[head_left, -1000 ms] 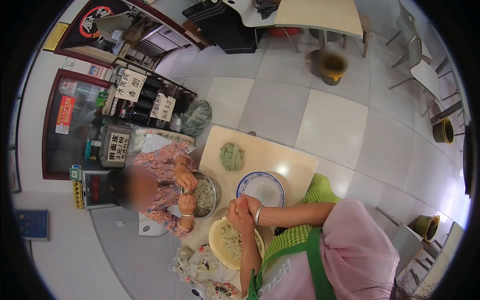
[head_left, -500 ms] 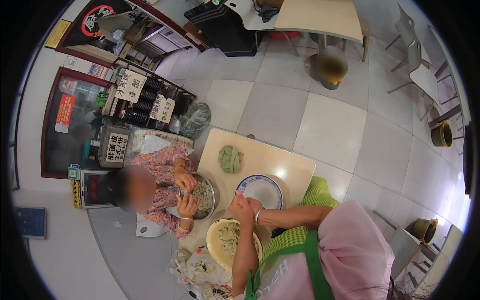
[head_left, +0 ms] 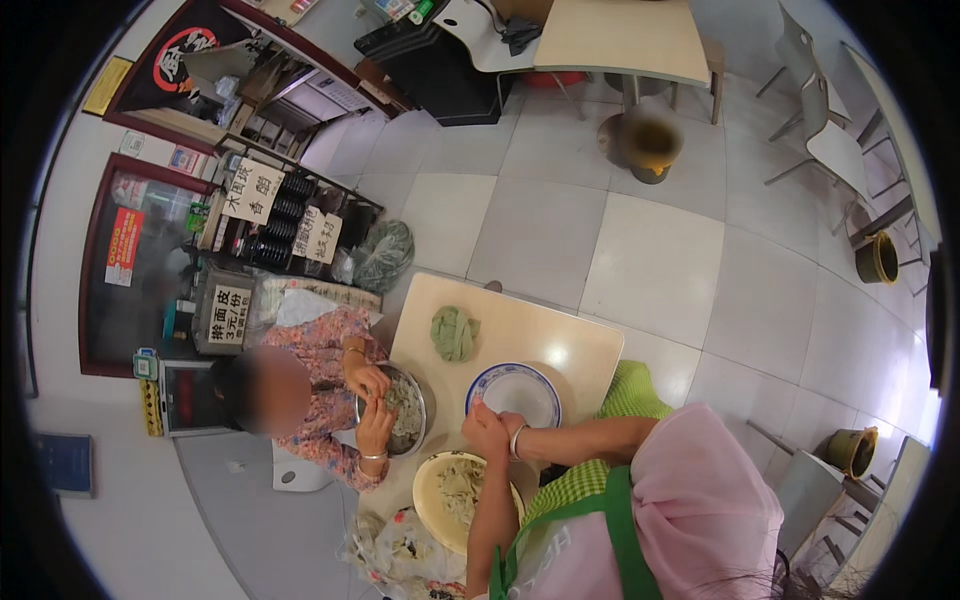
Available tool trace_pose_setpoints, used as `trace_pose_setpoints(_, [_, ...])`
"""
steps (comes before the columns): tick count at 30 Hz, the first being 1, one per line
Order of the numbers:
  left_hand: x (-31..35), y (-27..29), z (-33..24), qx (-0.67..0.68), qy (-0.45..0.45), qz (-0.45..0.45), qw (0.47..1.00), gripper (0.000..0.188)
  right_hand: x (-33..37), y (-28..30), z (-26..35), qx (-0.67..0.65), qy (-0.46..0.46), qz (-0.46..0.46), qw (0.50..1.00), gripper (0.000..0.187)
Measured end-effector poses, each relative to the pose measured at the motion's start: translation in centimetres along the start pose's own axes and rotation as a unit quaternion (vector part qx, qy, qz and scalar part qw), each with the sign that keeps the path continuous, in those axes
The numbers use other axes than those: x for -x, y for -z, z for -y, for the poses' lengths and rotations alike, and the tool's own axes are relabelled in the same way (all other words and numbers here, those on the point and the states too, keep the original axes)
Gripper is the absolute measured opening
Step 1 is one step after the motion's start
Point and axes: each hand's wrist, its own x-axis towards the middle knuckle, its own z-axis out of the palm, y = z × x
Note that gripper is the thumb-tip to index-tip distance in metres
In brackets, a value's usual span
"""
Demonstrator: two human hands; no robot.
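My left hand [head_left: 484,434] and my right hand [head_left: 512,424] are closed together over the table, between the blue-rimmed white dish and the cream basin. Whatever lies between their fingers is hidden. A silver bracelet [head_left: 517,442] circles my right wrist. The dish [head_left: 520,396] looks bare inside. Pale shredded food [head_left: 460,488] lies in the basin [head_left: 424,497], partly covered by my left forearm. Across the table, a co-worker in floral sleeves holds both hands [head_left: 371,400] together above a metal pot [head_left: 430,402] of similar pale pieces.
A crumpled green cloth [head_left: 455,334] rests on the pale table [head_left: 575,345]. Plastic bags [head_left: 400,545] crowd its near left end. Beyond stand a shelf of dark bottles [head_left: 275,225], another table [head_left: 620,40], chairs [head_left: 828,140] and bins [head_left: 876,258] on the tiled floor.
The view has shifted slightly. The co-worker's hands have come closer together over the metal pot. My hands remain closed together beside the dish.
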Motion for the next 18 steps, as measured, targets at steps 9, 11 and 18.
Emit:
trace_pose_setpoints(9, [1.1,2.2,-2.0,0.007,-0.194,-0.024,0.981,0.022,5.4,-5.8,4.1,0.074,-0.079,0.027,0.994,0.042])
trace_pose_setpoints(11, [1.4,2.9,-3.5,0.006,-0.202,-0.024,0.979,0.020,4.1,-5.2,3.6,0.056,-0.068,0.111,0.990,0.040])
trace_pose_setpoints(18, [0.3,3.9,-5.0,-0.060,-0.283,-0.030,0.957,0.022,2.1,-2.7,1.4,0.030,-0.035,0.230,0.972,0.035])
